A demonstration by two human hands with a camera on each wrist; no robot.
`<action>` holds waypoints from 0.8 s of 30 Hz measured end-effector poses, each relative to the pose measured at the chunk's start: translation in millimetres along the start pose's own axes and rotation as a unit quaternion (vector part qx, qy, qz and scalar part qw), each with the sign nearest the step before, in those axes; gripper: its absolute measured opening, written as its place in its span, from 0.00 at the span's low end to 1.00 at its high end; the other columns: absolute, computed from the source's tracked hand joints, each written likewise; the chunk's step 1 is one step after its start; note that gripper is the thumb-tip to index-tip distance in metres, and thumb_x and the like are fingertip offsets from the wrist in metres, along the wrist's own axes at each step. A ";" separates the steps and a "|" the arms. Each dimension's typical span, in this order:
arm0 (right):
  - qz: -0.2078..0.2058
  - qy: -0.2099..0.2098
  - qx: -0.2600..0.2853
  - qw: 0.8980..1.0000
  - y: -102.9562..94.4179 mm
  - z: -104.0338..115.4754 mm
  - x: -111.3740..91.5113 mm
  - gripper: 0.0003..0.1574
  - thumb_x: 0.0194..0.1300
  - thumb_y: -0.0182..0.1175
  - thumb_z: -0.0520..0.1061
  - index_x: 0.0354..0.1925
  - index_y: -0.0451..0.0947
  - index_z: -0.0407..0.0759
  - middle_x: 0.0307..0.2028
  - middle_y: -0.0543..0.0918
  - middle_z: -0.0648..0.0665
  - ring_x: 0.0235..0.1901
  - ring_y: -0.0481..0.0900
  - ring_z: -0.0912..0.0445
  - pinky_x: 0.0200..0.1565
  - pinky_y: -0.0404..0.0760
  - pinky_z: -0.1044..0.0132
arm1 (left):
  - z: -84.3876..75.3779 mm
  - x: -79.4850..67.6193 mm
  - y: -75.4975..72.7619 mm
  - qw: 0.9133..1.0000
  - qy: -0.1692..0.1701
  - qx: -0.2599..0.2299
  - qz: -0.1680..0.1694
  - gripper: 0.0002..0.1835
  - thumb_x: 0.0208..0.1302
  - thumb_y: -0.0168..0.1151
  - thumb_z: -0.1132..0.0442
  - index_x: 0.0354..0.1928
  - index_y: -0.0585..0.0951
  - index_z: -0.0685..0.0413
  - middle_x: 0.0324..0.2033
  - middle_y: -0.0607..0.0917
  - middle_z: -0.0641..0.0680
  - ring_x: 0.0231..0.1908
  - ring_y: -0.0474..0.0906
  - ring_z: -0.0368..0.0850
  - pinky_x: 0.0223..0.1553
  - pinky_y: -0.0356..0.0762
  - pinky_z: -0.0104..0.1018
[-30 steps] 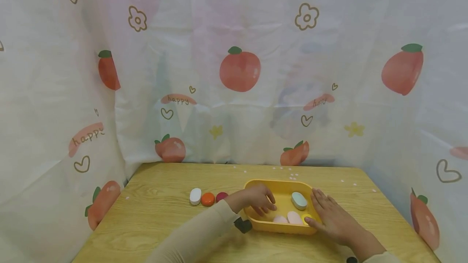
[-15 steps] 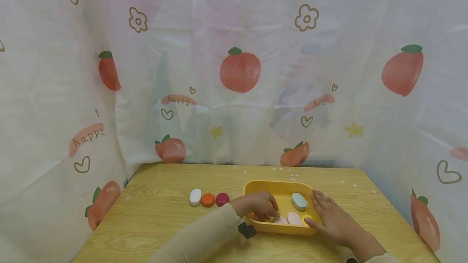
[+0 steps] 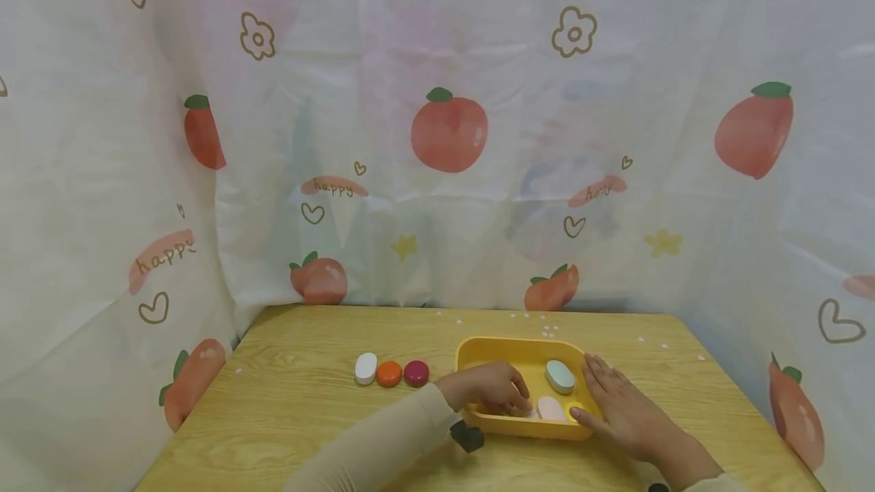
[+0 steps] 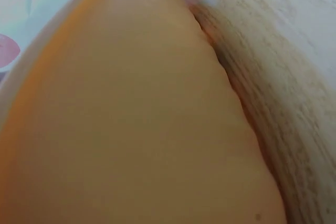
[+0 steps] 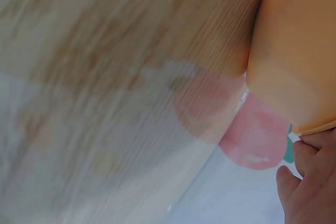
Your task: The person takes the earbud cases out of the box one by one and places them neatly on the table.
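A yellow plastic tray [image 3: 522,427] stands on the table. My left hand [image 3: 499,386] reaches into its left half, fingers bent down and curled over a pale pink oval piece [image 3: 532,414], which they mostly cover. Another pale pink oval [image 3: 550,408], a small yellow piece [image 3: 573,408] and a mint-green oval [image 3: 560,376] lie in the tray. My right hand [image 3: 625,412] rests along the tray's right side with straight fingers, thumb over the near corner. Both wrist views mostly show the tray's outer wall [image 4: 147,103]; the right hand's fingers [image 5: 315,166] appear at the rim.
Left of the tray, a white oval [image 3: 365,368], an orange round piece [image 3: 389,373] and a magenta round piece [image 3: 416,373] lie in a row. Small white flecks [image 3: 549,329] dot the table behind. A printed curtain [image 3: 447,219] closes off the back and sides.
My left hand has lowered and shifted right inside the tray, its fingers closing over the left pink oval. The magenta piece has come fully into view. My right hand stays put.
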State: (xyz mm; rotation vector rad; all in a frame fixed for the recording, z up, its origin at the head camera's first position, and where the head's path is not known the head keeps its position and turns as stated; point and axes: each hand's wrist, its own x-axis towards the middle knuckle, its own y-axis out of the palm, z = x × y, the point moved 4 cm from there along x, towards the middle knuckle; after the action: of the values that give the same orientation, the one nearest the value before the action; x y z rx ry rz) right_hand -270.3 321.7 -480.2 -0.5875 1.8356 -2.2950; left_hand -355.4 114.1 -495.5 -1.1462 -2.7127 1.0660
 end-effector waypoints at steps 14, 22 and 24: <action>-0.003 -0.002 -0.001 1.000 0.9 -0.7 0.0 0.51 0.71 0.51 0.66 0.71 0.55 0.27 0.72 0.54 0.32 0.70 0.51 0.36 0.67 0.54 0.41 | -3.8 -0.8 5.3 1.000 0.005 -0.015 0.002 0.10 0.56 0.72 0.66 0.39 0.83 0.57 0.21 0.78 0.49 0.18 0.69 0.39 0.18 0.71 0.28; -0.007 -0.004 0.001 1.000 2.3 -1.4 -0.1 0.51 0.71 0.50 0.66 0.71 0.55 0.27 0.72 0.53 0.31 0.71 0.50 0.36 0.70 0.47 0.48 | -3.1 0.9 6.9 1.000 0.003 -0.021 -0.001 0.11 0.54 0.73 0.70 0.39 0.83 0.58 0.20 0.79 0.48 0.20 0.71 0.38 0.20 0.74 0.29; -0.005 -0.002 0.003 1.000 2.5 -1.9 0.2 0.51 0.71 0.50 0.66 0.71 0.54 0.27 0.72 0.53 0.31 0.71 0.50 0.36 0.70 0.47 0.47 | -2.8 0.4 6.0 1.000 0.002 -0.020 0.001 0.11 0.55 0.73 0.70 0.39 0.83 0.58 0.21 0.80 0.48 0.20 0.73 0.38 0.22 0.76 0.30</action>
State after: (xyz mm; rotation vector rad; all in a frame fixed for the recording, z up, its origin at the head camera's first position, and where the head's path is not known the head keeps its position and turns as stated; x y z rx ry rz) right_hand -271.5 322.8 -482.9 -0.6016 1.8277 -2.3018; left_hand -351.3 119.0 -497.0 -1.1546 -2.7430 1.0144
